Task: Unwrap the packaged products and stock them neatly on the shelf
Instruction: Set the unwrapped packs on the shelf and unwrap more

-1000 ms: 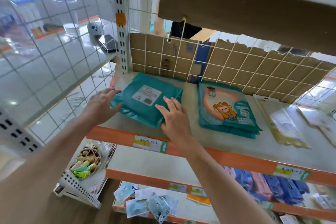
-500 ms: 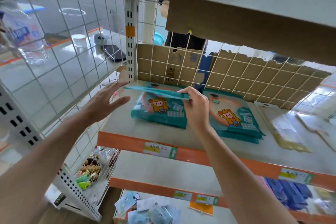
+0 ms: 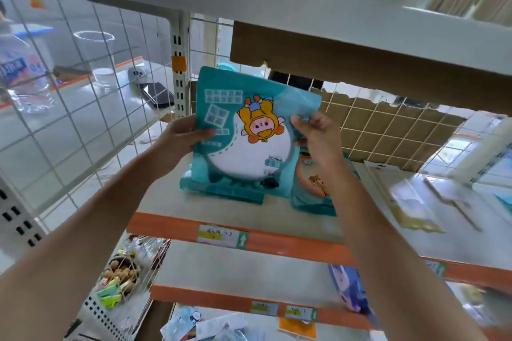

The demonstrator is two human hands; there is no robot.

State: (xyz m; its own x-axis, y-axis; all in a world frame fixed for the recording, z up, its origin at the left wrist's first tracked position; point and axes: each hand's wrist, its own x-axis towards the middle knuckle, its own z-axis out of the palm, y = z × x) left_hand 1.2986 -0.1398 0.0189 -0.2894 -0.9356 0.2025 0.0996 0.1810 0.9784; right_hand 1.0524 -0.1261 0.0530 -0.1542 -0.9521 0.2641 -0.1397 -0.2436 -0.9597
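Upright teal packet (image 3: pixel 249 152) screens left stack (image 3: pixel 221 193); right stack (image 3: pixel 313 199) beside.

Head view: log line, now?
left hand: grips teal cartoon-printed plastic packet, left edge | right hand: pinches right edge | packet: upright, print upside down | teal packet stack: on shelf below

You're looking at a teal packet (image 3: pixel 249 152) of smooth, glossy plastic film. The shelf (image 3: pixel 166 196) below it is matt painted metal with a smooth orange front lip. To your left, the wire grid (image 3: pixel 83 108) is white-coated metal. The cardboard (image 3: pixel 360 58) behind is brown, matt and rough-torn at its edge.
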